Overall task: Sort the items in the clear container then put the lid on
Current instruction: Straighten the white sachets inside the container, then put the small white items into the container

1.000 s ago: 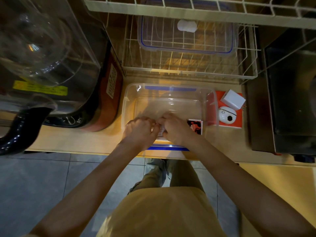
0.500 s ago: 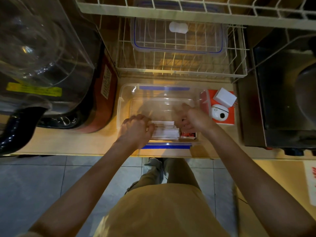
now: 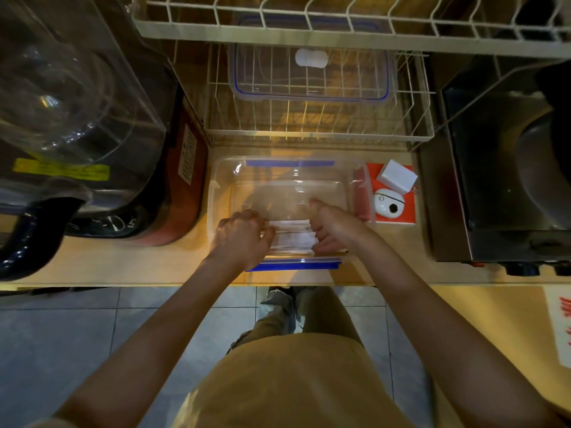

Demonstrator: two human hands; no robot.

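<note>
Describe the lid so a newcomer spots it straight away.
Find the white wire rack behind the open clear container. The lid lies flat on its lower shelf: clear plastic, blue-edged, with a white knob in the middle.

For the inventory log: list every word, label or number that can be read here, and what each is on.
Nothing can be read as text.
Yellow strip label on the appliance at left: dark print, blurred.
White sticker on the red-brown panel: rows of characters, too small.
White sign at the right edge: red characters, cut off and blurred.
White slips in the clear container: no legible print.
</note>
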